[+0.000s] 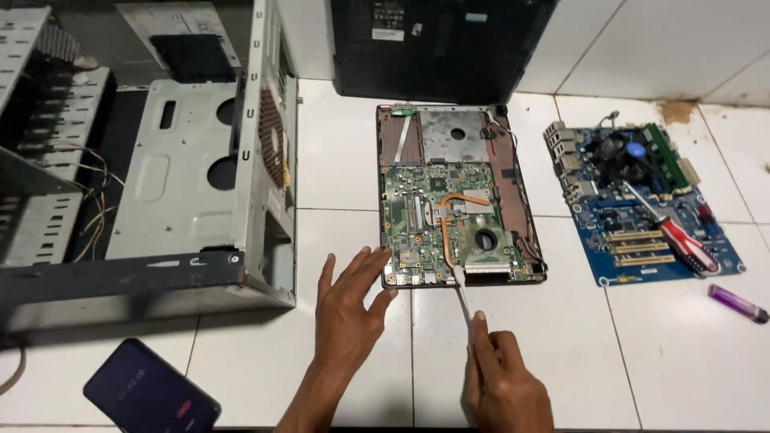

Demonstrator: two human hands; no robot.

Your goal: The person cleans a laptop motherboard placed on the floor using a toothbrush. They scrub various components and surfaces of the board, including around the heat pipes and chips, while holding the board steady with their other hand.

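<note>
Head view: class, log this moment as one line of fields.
left hand: fingertips on opened laptop base | right hand: holds white brush at board edge | red screwdriver: lies on blue motherboard

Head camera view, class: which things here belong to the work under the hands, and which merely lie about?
In hand:
opened laptop base
white brush, held by right hand, tip at the base's near edge
left hand, fingertips at the base's corner

Lying about:
blue motherboard
red-handled screwdriver on it
purple lighter
phone
desktop case
</note>
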